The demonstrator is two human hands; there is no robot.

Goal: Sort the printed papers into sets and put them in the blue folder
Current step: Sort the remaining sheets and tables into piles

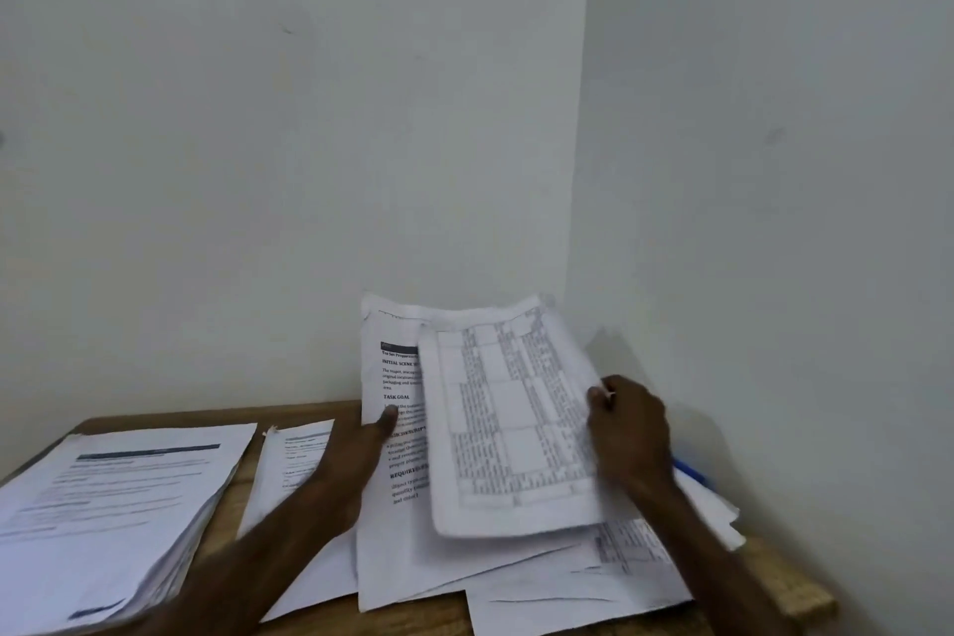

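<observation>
Right hand [627, 429] pinched table sheet [511, 424] at edge, raised off text sheet [397, 434], likely to compare sets. Left hand [356, 455] held text sheet, thumb on front. Stack [113, 506] lay left. Folder [692, 473]: blue sliver under loose papers, right.

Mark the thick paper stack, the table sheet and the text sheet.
thick paper stack [118, 506]: head view, top page.
table sheet [511, 424]: head view, middle of grid.
text sheet [402, 475]: head view, lower heading.
</observation>
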